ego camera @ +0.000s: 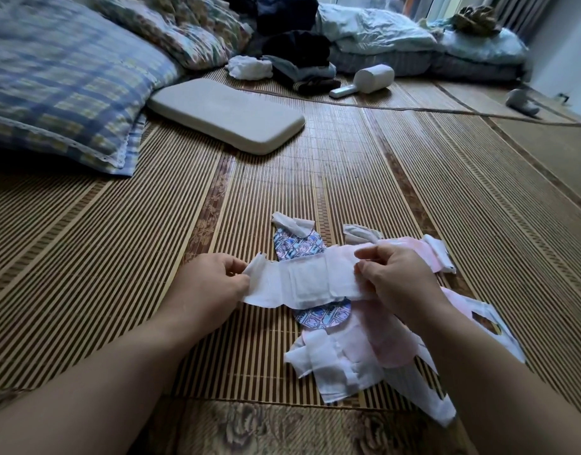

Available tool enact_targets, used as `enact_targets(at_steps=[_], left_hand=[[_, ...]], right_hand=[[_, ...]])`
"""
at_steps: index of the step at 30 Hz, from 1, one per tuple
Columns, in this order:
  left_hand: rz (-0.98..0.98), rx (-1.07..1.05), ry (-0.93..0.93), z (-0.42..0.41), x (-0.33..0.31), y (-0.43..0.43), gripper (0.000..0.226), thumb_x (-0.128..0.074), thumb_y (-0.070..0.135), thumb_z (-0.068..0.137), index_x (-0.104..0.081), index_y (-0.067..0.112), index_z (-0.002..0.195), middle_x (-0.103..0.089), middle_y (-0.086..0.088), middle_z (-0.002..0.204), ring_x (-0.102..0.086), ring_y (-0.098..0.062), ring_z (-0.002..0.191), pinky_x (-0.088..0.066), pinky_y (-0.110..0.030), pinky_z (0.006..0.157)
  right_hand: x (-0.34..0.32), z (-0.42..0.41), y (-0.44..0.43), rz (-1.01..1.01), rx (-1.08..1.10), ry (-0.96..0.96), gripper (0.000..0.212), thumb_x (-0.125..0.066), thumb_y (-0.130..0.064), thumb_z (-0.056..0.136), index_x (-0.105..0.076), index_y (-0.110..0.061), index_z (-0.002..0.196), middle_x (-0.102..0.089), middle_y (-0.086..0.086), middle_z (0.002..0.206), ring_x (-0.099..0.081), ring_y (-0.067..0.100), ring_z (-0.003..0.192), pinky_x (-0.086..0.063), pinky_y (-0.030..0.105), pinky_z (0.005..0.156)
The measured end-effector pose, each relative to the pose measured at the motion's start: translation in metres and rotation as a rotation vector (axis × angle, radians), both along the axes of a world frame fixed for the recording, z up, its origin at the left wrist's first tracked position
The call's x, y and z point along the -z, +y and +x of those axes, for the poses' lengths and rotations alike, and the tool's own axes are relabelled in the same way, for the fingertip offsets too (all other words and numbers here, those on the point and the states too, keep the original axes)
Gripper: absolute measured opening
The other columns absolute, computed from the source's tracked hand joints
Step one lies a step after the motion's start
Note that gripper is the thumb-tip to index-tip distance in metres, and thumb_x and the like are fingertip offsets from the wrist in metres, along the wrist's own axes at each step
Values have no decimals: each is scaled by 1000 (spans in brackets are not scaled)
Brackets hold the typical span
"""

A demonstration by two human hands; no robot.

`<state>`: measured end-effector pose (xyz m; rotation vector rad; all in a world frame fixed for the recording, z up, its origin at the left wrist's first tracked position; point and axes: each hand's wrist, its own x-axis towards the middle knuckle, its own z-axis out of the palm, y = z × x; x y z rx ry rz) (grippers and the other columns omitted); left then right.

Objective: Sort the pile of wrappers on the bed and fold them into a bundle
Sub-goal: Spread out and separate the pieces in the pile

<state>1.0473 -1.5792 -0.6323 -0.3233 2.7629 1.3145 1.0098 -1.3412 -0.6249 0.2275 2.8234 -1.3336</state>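
Observation:
A long white wrapper strip (302,284) is stretched flat between my two hands, just above the bamboo mat. My left hand (213,284) pinches its left end and my right hand (397,277) grips its right end. Under the strip lies a blue patterned wrapper (299,246), whose rounded lower end shows below the strip. Pale pink wrappers (387,343) and white wrappers (335,366) lie in a loose pile under my right forearm. Two small crumpled white scraps (292,223) sit at the pile's far edge.
The bamboo mat (348,178) covers the bed. A plaid pillow (62,80) lies at the far left with a flat white pad (226,114) beside it. Dark clothes (292,44), a white handheld device (367,80) and folded bedding (397,37) sit at the back.

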Motion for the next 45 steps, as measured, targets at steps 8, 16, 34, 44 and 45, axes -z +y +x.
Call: enact_targets(at_steps=[8, 16, 34, 44, 45], left_hand=[[348, -38, 72, -3, -6, 19, 10, -62, 24, 85, -70, 24, 79, -72, 6, 75, -66, -3, 63, -50, -23, 54], [615, 314, -230, -9, -11, 59, 23, -50, 30, 93, -66, 22, 109, -66, -2, 113, -66, -19, 95, -55, -30, 77], [-551, 75, -40, -16, 12, 47, 32, -57, 52, 83, -63, 26, 101, -57, -4, 103, -54, -24, 97, -48, -39, 79], [458, -32, 116, -12, -14, 50, 29, -67, 17, 82, -53, 21, 108, -66, -7, 97, -67, -18, 81, -57, -35, 69], [666, -46, 46, -10, -18, 53, 34, -67, 12, 82, -53, 20, 112, -66, -11, 99, -70, -19, 78, -58, -32, 65]], right_hand=[[-10, 0, 24, 279, 47, 15, 42, -71, -32, 77, -62, -16, 114, -66, 6, 107, -60, 19, 91, -41, 26, 70], [-2, -4, 25, 231, 31, -132, 45, -70, -28, 71, -64, -12, 112, -71, 15, 92, -69, 29, 80, -57, 43, 74], [-2, 1, 28, 327, 25, -91, 18, -62, -25, 79, -62, -11, 67, -68, 11, 66, -65, 29, 67, -54, 38, 65], [-30, 11, 23, -6, 69, 255, 13, -68, -27, 81, -64, -18, 72, -65, -1, 69, -62, 14, 64, -48, 28, 54], [-34, 14, 16, -46, 48, 299, 12, -68, -26, 81, -64, -21, 71, -65, -4, 68, -62, 10, 63, -50, 25, 52]])
